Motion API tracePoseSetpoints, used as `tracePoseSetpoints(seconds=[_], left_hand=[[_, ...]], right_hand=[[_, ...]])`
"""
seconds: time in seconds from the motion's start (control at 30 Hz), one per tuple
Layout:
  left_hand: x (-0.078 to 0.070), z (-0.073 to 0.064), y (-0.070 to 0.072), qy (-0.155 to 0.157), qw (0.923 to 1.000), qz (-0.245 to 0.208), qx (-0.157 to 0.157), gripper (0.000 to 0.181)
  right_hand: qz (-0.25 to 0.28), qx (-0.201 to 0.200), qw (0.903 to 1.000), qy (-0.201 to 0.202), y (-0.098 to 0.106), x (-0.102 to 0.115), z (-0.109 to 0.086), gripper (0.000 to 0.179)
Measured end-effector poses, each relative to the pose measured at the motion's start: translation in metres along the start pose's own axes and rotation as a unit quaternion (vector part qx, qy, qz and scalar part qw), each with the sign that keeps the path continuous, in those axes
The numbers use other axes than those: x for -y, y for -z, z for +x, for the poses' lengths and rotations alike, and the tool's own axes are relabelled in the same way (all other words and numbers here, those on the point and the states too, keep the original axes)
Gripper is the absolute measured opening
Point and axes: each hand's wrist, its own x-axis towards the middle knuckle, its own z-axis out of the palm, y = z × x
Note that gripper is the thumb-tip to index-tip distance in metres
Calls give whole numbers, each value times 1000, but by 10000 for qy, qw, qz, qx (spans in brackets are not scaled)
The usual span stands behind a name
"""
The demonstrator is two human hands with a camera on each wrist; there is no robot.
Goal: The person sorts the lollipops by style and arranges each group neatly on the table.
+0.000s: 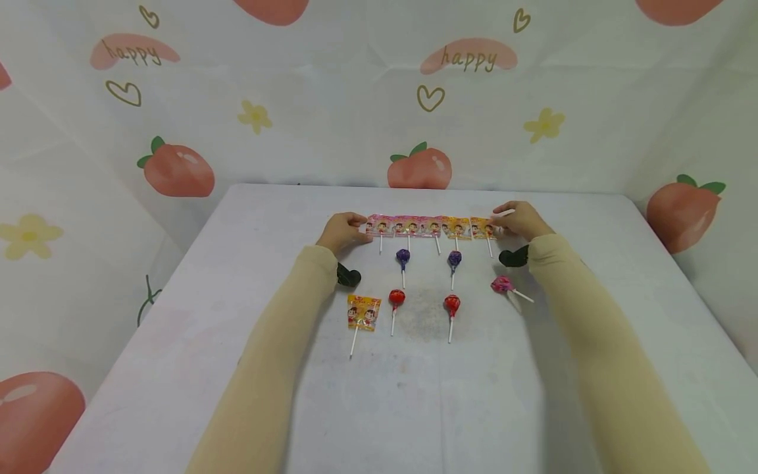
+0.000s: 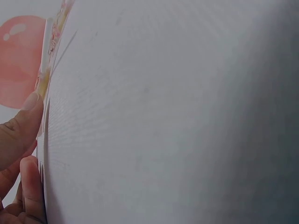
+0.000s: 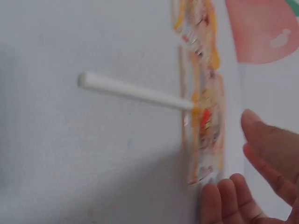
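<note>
Three pink-wrapped lollipops [image 1: 408, 226] and two orange-wrapped ones [image 1: 456, 228] form a row along the back of the table, sticks toward me. My left hand [image 1: 343, 230] pinches the left end of the row, at the leftmost pink-wrapped lollipop [image 1: 381, 225]. In the left wrist view its thumb [image 2: 23, 123] lies against the wrapper edge. At the other end, my right hand [image 1: 521, 220] is beside the last orange-wrapped lollipop [image 3: 205, 126], fingers spread. The right wrist view has thumb and fingertips near that wrapper, not closed round it.
Before the row lie two purple lollipops [image 1: 403, 255], two red ones [image 1: 397, 298] and a pink one [image 1: 502, 284] near my right forearm. Another orange-wrapped lollipop [image 1: 364, 312] lies by my left forearm. A printed cloth [image 1: 331, 85] hangs behind the white table [image 1: 379, 408].
</note>
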Motion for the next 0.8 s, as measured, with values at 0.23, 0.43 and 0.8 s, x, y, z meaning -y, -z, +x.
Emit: tracePoseSetpoints(seconds=[0.23,0.43,0.8], left_hand=[[0,1,0,18,10000,38,-13,50],[3,5,1,35,10000,41,17,50],[1,4,0,95,10000,5,15,49]], right_hand=[[754,-62,9952,618,11,29,-17,53],[1144,-593,9792,1567,10,71,-50,45],[2079,-427,9149,3434,-69,115,-111,36]])
